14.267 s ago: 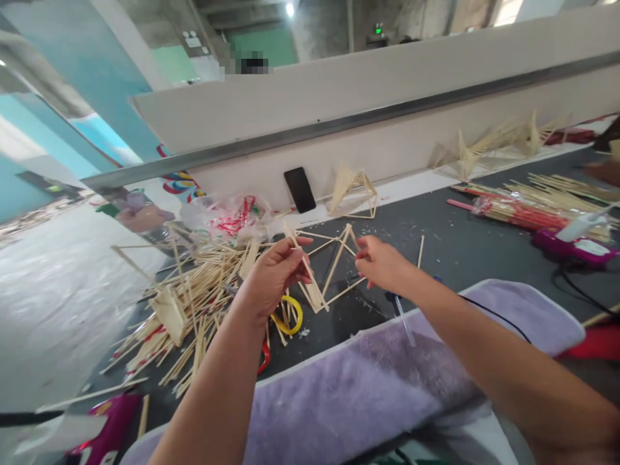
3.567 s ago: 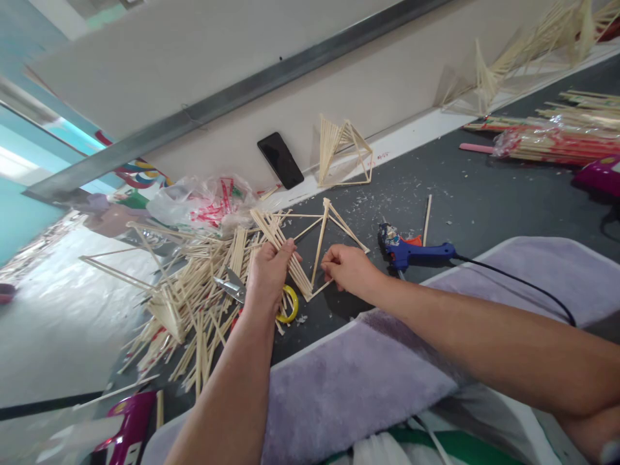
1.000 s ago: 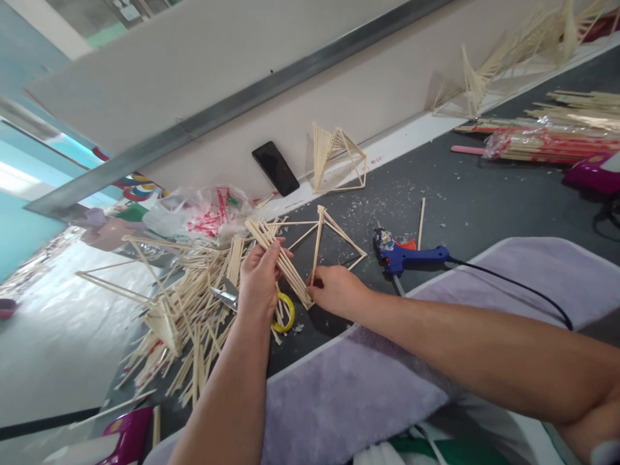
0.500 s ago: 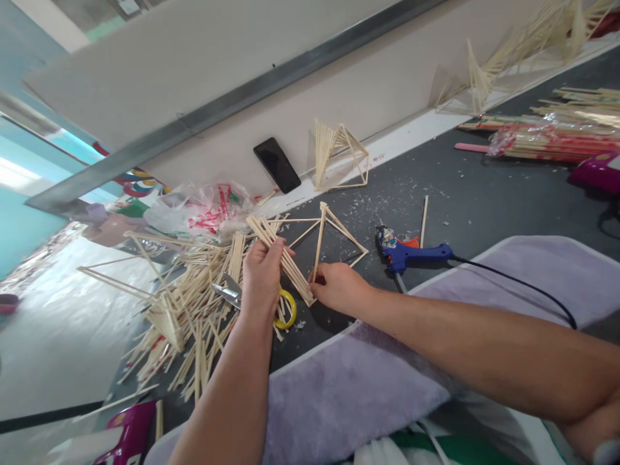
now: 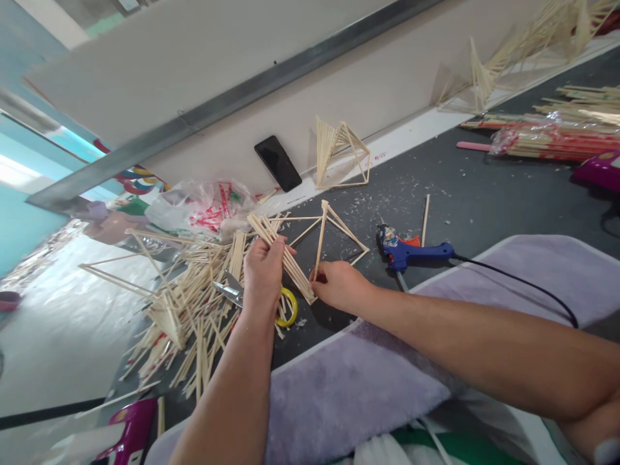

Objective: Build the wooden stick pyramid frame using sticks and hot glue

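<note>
A wooden stick frame [image 5: 321, 236] stands on the dark table, its sticks meeting at a raised peak. My left hand [image 5: 261, 274] is closed around a flat row of wooden sticks [image 5: 296, 271] on the frame's left side. At the near end of that row, my right hand [image 5: 341, 285] pinches the lower part of an upright stick; its fingertips are partly hidden. Scissors [image 5: 289, 309] with a yellow handle lie under my left wrist, over loose sticks. A blue glue gun [image 5: 404, 255] lies right of the frame.
A big pile of loose sticks [image 5: 203, 290] spreads at left, with another stick frame [image 5: 167, 316] on it. A phone [image 5: 278, 163] leans on the wall beside a finished-looking stick model [image 5: 341, 155]. Bagged sticks [image 5: 542, 143] lie at far right. A lilac cloth [image 5: 358, 381] covers the near edge.
Almost nothing differs. Both hands keep the same hold on the sticks, and the whole view has shifted very slightly.
</note>
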Motion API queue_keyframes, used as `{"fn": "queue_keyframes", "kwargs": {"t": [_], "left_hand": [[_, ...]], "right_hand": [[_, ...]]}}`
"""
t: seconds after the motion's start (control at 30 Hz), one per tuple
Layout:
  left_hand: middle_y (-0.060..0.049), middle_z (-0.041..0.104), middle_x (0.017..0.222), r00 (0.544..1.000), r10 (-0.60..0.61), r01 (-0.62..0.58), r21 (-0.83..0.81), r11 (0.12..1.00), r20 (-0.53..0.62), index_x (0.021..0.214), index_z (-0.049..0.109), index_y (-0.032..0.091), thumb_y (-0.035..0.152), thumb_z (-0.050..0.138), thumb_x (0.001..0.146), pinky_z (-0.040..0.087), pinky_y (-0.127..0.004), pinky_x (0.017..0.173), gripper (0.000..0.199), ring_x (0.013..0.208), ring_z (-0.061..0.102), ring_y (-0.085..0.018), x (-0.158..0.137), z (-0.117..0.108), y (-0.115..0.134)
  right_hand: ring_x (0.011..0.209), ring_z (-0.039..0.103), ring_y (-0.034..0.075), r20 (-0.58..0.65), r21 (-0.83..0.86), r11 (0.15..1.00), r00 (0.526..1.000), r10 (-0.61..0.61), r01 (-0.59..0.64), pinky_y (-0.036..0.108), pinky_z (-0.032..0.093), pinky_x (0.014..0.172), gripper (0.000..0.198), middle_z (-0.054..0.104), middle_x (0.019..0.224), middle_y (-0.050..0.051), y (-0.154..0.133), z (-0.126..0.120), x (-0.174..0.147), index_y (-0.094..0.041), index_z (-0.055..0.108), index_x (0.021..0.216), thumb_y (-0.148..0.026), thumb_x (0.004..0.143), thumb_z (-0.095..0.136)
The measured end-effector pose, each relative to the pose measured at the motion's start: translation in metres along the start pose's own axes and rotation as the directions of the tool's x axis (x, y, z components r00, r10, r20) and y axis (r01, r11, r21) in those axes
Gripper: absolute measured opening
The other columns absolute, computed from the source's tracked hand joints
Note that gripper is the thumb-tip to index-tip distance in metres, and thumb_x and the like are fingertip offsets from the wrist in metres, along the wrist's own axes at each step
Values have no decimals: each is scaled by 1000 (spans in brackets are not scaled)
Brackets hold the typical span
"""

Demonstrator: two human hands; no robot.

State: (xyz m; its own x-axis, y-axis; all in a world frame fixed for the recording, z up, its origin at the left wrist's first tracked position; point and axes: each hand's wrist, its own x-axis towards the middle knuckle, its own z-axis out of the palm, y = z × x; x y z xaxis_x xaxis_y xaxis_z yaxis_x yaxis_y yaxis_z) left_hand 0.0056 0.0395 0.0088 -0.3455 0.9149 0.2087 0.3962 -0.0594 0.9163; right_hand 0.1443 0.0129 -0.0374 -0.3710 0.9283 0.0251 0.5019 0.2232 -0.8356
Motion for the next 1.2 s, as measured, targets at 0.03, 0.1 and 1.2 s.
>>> {"fn": "queue_keyframes", "kwargs": {"t": [0.03, 0.1, 1.2], "left_hand": [[3, 56, 53, 1000, 4, -4, 5, 1000, 0, 73, 61, 16, 39, 59, 72, 28, -20, 39, 22, 38, 38, -7, 0, 0, 1], [2, 56, 53, 1000, 16, -16, 21, 1000, -10, 73, 61, 16, 38, 58, 72, 29, -20, 39, 22, 38, 38, -7, -1, 0, 1], [3, 55, 52, 1000, 18, -18, 16, 1000, -14, 73, 60, 16, 38, 58, 72, 29, -20, 38, 22, 37, 38, -7, -1, 2, 1]], "right_hand": [[71, 60, 14, 0, -1, 1000, 1000, -2, 2, 21, 38, 58, 16, 68, 78, 1, 0, 0, 0, -21, 66, 85, -25, 77, 53], [71, 60, 14, -4, -4, 1000, 1000, -5, 5, 21, 38, 58, 16, 68, 78, 1, 0, 0, 1, -21, 65, 85, -25, 76, 53], [70, 59, 13, 39, 29, 998, 998, -55, 54, 20, 39, 58, 18, 67, 75, 0, 6, -2, 7, -19, 67, 85, -25, 76, 53]]}}
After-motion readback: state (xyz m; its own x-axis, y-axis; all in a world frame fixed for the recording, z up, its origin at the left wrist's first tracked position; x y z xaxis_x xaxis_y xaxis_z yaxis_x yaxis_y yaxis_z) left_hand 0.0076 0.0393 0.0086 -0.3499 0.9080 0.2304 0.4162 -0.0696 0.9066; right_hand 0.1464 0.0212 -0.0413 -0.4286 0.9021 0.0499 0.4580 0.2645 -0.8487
